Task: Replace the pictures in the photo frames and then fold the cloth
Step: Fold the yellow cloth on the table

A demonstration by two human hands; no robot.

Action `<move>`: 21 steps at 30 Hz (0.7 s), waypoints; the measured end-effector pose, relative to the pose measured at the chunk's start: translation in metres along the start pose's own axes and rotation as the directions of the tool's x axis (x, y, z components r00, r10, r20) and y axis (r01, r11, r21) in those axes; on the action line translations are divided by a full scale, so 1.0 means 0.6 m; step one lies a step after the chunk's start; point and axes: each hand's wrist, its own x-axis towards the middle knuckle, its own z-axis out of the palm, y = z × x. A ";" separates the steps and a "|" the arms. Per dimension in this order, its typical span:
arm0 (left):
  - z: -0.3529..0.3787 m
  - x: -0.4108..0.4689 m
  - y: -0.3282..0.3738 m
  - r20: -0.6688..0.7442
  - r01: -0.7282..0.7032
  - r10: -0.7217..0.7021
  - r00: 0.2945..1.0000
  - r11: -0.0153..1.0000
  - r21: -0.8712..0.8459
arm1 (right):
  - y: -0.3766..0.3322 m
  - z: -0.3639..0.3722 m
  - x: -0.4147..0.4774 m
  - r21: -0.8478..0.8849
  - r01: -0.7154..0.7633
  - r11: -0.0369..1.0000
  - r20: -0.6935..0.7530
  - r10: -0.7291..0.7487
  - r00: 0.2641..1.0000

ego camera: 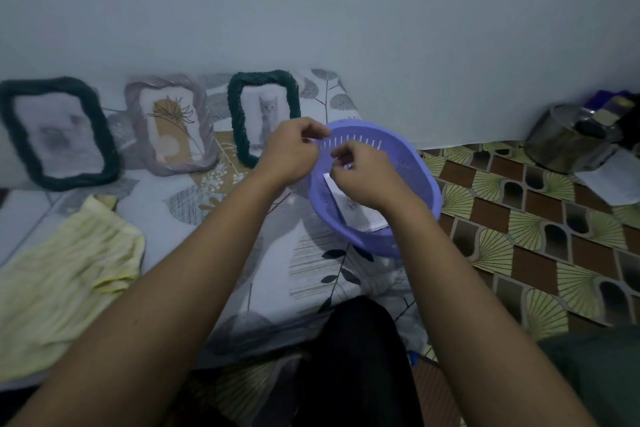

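Over the round lilac slotted plastic basket (408, 163), my right grip (363, 177) pinches a white paper print (360, 215), likely for a frame. My left grip (294, 152) curls at its rim, and I cannot tell what it holds.

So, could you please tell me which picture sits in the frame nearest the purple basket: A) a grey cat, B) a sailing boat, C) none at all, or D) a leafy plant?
A: the dark green frame beside the basket shows a grey cat sitting upright, while the plant print is in the middle frame.
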 end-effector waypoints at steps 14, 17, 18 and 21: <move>-0.241 -0.222 -0.181 0.057 0.092 -0.135 0.989 0.875 0.474 | -0.157 0.218 -0.088 0.372 -0.098 0.923 0.242 0.005 0.970; -0.270 -0.262 -0.231 -0.080 0.171 -0.152 0.985 0.813 0.557 | -0.177 0.271 -0.106 0.340 -0.107 0.934 0.343 -0.017 0.939; -0.277 -0.273 -0.242 -0.144 0.228 -0.176 0.974 0.792 0.566 | -0.181 0.288 -0.111 0.325 -0.109 0.939 0.370 -0.021 0.929; -0.291 -0.297 -0.263 -0.303 0.392 -0.262 0.916 0.737 0.550 | -0.191 0.336 -0.115 0.296 -0.127 0.947 0.415 -0.008 0.910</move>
